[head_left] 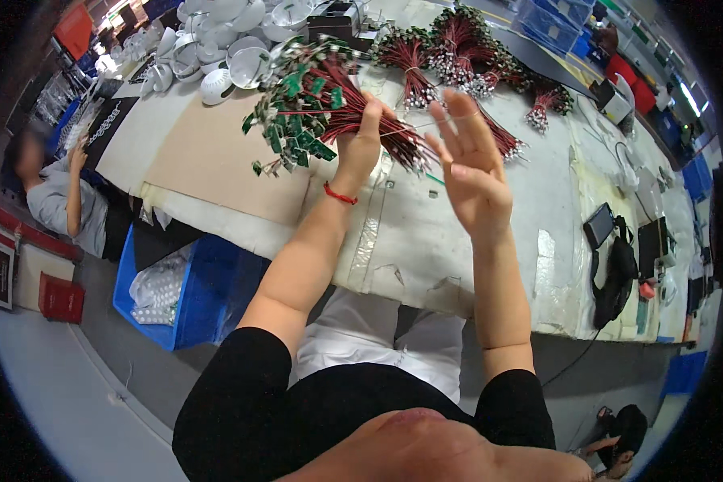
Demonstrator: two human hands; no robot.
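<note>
My left hand (360, 153) is closed around a thick bundle of red wires (347, 98). Small green circuit boards (293, 104) fan out at the bundle's left end, and pale tips stick out on its right. My right hand (478, 185) is raised just right of the bundle, its fingers stretched out and apart. A thin pale strand (416, 127), perhaps a rubber band, runs from the bundle to the right fingers; how it sits on them is hard to make out. Several similar wire bundles (462, 52) lie on the table beyond my hands.
White dome-shaped shells (217, 84) are heaped at the table's far left, near a brown cardboard sheet (225, 161). A blue bin (193, 313) stands below the left edge. At right lie a black bag (616, 277) and a small screen device (599, 226). Another person (64, 197) sits at left.
</note>
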